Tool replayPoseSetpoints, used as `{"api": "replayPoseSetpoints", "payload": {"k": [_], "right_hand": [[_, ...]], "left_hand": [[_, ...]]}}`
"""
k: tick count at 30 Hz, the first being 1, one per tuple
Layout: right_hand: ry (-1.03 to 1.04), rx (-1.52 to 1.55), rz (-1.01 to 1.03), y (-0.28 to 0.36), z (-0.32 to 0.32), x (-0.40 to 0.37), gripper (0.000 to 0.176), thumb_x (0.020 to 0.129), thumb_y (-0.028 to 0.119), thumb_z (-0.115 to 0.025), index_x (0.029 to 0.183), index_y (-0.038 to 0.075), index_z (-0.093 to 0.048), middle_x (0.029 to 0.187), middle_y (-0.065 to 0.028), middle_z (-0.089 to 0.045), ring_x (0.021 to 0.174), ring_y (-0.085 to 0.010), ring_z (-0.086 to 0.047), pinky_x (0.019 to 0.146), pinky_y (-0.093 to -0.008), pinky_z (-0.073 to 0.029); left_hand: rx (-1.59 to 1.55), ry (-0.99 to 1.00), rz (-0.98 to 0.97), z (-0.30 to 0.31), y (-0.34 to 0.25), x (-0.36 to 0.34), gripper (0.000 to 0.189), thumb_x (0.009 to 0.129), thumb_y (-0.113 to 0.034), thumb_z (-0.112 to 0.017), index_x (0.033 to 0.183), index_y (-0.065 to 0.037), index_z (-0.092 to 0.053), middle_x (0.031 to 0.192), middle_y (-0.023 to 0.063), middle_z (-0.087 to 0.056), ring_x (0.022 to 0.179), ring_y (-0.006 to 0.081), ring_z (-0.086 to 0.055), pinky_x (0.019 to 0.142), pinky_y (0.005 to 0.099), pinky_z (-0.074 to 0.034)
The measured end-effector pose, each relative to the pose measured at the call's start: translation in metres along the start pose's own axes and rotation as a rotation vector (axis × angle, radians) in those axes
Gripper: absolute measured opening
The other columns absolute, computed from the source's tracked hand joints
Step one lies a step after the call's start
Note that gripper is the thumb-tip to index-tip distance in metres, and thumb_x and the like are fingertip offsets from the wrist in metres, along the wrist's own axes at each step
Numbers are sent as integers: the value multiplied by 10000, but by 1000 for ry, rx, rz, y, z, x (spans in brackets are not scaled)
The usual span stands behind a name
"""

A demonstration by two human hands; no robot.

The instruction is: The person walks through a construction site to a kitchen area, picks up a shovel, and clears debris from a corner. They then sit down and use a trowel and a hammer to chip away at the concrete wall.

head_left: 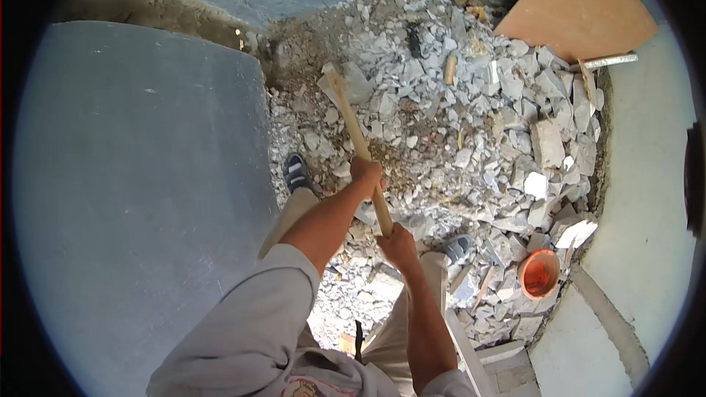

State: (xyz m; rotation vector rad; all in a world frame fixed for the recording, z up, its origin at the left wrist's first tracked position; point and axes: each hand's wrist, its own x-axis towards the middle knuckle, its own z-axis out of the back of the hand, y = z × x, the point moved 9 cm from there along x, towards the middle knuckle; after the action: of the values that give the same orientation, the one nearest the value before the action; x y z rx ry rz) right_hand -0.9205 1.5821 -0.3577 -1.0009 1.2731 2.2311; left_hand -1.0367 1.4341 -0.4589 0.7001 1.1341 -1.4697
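While rubble (430,121) was apparently being worked, wooden handle (354,126) was clasped by closed left hand (365,173) and right hand (398,247); steady control was needed.

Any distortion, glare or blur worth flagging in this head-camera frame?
Head view: black vignetting around the edges; the blue-grey surface at left has a bowed top edge; rubble between the legs is washed out; hazy patch upper left; wooden handle reasonably sharp.

Shirt print (312,388) cut off by bottom edge, orange board (581,11) by top; tool head (331,82) type unclear
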Motion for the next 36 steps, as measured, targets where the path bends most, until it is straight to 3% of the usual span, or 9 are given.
{"api": "replayPoseSetpoints", "payload": {"k": [3, 10, 16, 18, 24, 27, 30, 34, 36], "right_hand": [[31, 57, -34, -44, 14, -63, 360, 750, 273, -664, 912, -38, -584, 798, -284, -638, 791, -456, -635, 703, -499, -500], [-62, -131, -92, -84, 127, -195, 300, 719, 186, -652, 876, -62, -589, 775, -286, -632, 769, -456, -634, 674, -490, -505], [-76, -419, -238, -170, 163, -321, 258, 680, 224, -676, 817, 36, -563, 672, -227, -626, 654, -439, -627, 595, -499, -513], [-42, -445, -352, -203, 158, -343, 232, 678, 220, -671, 766, 30, -571, 680, -220, -631, 668, -423, -635, 598, -477, -515], [9, -186, -238, -158, 71, -249, 267, 699, 215, -670, 860, 5, -640, 697, -202, -638, 639, -359, -645, 590, -431, -502], [129, 34, -45, -27, 12, -133, 431, 766, 279, -701, 1079, 9, -580, 833, -201, -665, 759, -365, -653, 681, -444, -513], [132, 105, 42, 50, -55, -15, 423, 749, 274, -717, 1015, -6, -546, 801, -252, -635, 751, -404, -639, 665, -472, -494], [74, 82, 16, 68, -86, 8, 350, 716, 231, -709, 899, -20, -547, 770, -260, -633, 737, -436, -629, 663, -475, -496], [85, 3, -40, 23, -97, -38, 350, 705, 236, -704, 892, -17, -551, 778, -268, -635, 764, -440, -633, 682, -477, -500]], "left_hand": [[47, -35, -138, -20, 47, -45, 359, 780, -2, -607, 1084, 25, -419, 737, 175, -547, 442, 291, -562, 343, 424, -458], [-96, 94, 138, -87, 139, -190, 222, 791, -18, -570, 968, 55, -458, 723, 180, -558, 441, 281, -564, 338, 408, -448], [-405, 572, 492, -137, 235, -168, 218, 798, -197, -732, 851, -37, -593, 761, 87, -609, 694, 245, -630, 685, 434, -544], [-256, 615, 348, -147, 288, -172, 162, 782, -141, -714, 833, -41, -598, 753, 95, -623, 665, 232, -632, 653, 408, -543], [-54, 329, -92, -39, 149, -101, 198, 729, -154, -701, 621, -24, -600, 538, 88, -593, 469, 206, -603, 467, 344, -494], [-176, 20, -239, 52, 14, -41, 260, 764, -123, -696, 911, 7, -525, 663, 92, -607, 480, 205, -595, 417, 313, -493], [3, -85, -309, 94, -59, -15, 393, 817, -95, -662, 1095, 8, -403, 844, 168, -584, 503, 237, -606, 392, 343, -499], [316, -102, -38, 104, -26, 61, 370, 828, -55, -635, 1101, 74, -422, 758, 181, -606, 485, 266, -610, 384, 383, -506], [226, -43, 21, 96, 21, 12, 266, 832, -47, -633, 1016, 79, -489, 723, 187, -604, 484, 273, -610, 370, 397, -499]]}}
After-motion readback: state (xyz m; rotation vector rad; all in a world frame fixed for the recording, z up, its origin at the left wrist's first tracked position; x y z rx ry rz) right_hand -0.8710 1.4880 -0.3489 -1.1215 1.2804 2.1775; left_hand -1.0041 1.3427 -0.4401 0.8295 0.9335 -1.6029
